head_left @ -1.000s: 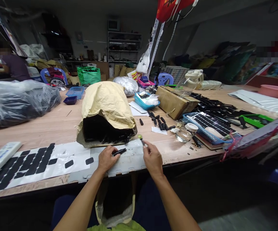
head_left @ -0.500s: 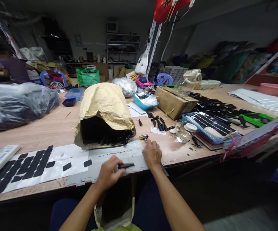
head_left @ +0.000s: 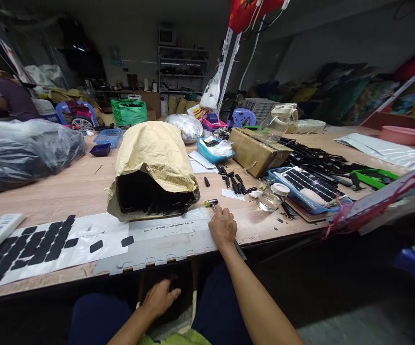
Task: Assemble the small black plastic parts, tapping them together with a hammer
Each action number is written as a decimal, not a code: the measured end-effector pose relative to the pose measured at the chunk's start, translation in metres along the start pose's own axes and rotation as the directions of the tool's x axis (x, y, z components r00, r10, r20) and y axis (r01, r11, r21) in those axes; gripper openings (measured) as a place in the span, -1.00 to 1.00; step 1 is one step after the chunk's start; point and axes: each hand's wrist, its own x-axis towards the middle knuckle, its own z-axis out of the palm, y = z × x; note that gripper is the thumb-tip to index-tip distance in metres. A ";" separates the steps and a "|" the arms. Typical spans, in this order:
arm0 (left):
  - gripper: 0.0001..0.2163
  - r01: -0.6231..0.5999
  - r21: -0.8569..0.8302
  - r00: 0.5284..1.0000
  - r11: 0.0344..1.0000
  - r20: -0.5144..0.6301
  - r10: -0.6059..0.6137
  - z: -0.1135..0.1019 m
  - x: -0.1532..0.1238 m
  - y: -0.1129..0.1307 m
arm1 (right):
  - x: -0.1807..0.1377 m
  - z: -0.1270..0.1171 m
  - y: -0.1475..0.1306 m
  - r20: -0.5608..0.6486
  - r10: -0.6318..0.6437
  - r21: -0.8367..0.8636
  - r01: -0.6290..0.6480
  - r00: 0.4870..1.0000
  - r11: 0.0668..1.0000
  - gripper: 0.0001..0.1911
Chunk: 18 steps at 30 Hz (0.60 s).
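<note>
Screwdriver | green-yellow tip, thin shaft | right hand grips it

the left hand, which a second ago pinches a small black part on the grey mat, now hangs below the table edge over the open bag between the knees; the part is no longer visible. the right hand slides a little back toward the edge, its tool now lying flat.
</note>
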 end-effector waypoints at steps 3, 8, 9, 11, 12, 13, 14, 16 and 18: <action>-0.69 -0.325 -0.013 0.944 0.946 -0.060 0.323 -0.019 -0.018 0.032 | -0.001 0.000 0.000 -0.003 -0.003 -0.003 0.003 1.000 1.000 -0.63; -0.80 -0.598 -0.024 0.688 0.801 -0.528 0.498 -0.087 -0.011 0.082 | -0.001 -0.002 -0.001 0.005 0.004 -0.003 -0.004 1.000 1.000 -0.63; -0.79 -0.562 -0.044 0.652 0.826 -0.638 0.410 -0.104 -0.001 0.086 | -0.001 -0.003 -0.002 0.012 0.006 -0.002 -0.006 1.000 1.000 -0.64; -0.79 -0.445 -0.061 0.574 0.893 -0.785 0.232 -0.136 0.025 0.088 | -0.001 -0.005 -0.002 0.028 0.009 0.000 -0.009 1.000 1.000 -0.64; -0.80 -0.367 -0.060 0.540 0.928 -0.826 0.160 -0.150 0.039 0.086 | 0.000 -0.005 -0.002 0.034 0.010 0.001 -0.010 0.999 1.000 -0.64; -0.80 -0.288 -0.059 0.525 0.956 -0.845 0.106 -0.161 0.052 0.084 | 0.000 -0.006 -0.003 0.036 0.011 0.001 -0.011 0.999 1.000 -0.64; -0.80 -0.216 -0.049 0.520 0.975 -0.851 0.072 -0.170 0.063 0.081 | 0.000 -0.006 -0.003 0.035 0.011 0.001 -0.011 0.999 1.000 -0.64; -0.79 -0.110 -0.021 0.545 0.994 -0.837 0.043 -0.178 0.080 0.075 | 0.000 -0.006 -0.003 0.029 0.011 0.001 -0.011 1.000 1.000 -0.65; -0.76 -0.055 0.006 0.577 0.998 -0.816 0.037 -0.179 0.090 0.069 | 0.000 -0.005 -0.002 0.021 0.008 0.002 -0.008 1.000 1.000 -0.65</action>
